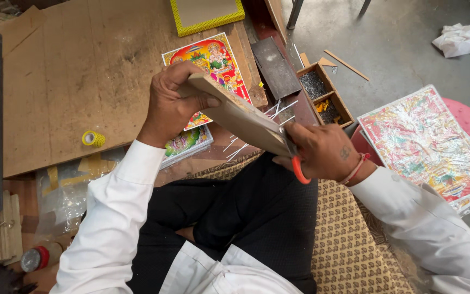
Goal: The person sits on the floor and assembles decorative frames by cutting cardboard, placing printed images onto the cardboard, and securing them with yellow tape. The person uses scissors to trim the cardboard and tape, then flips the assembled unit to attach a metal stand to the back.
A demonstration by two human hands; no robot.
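Person seated cross-legged, white sleeves, black trousers. Left hand (174,103) clamped around the far end of a flat cardboard piece (239,117), thumb pressed on top, fingers curled under. The cardboard piece slants from the left hand down to the right hand (322,152), held in the air between them above the lap. Right hand closed on orange-handled scissors (295,158), orange loop showing below the fingers, blades at the near edge of the cardboard piece; can't tell how far the blades are open. Red thread on the right wrist. Just beyond the left hand, a colourful religious print (213,57) lies on the wooden table (72,81). Yellow tape roll (93,139) left of the left forearm. Loose nails (278,111) under the cardboard piece. Small wooden compartment box (325,92) beyond the right hand. Foil-wrapped pictures (428,144) to the right of the right hand.
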